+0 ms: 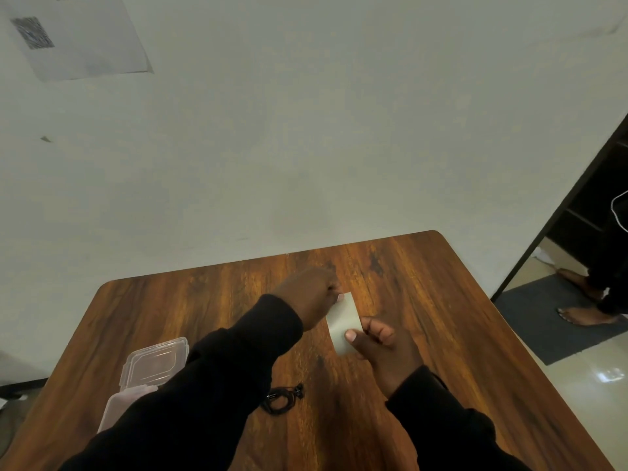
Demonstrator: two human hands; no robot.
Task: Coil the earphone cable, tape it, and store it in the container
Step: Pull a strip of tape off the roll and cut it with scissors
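Note:
A pale strip of tape point(341, 319) is stretched above the wooden table point(458, 334) between both hands. My left hand point(311, 295) pinches its far end. Its near end is pinched under the thumb of my right hand point(384, 345). The black earphone cable point(283, 399) lies coiled on the table, nearer to me than the hands and touched by neither. At the left, a clear plastic container point(119, 407) sits with its lid point(154, 360) open behind it; my left sleeve covers part of it.
The table's far edge meets a white wall with a printed sheet point(78, 39) stuck on it. At the right, beyond the table edge, another person's bare feet point(584, 316) stand on a dark mat by a doorway.

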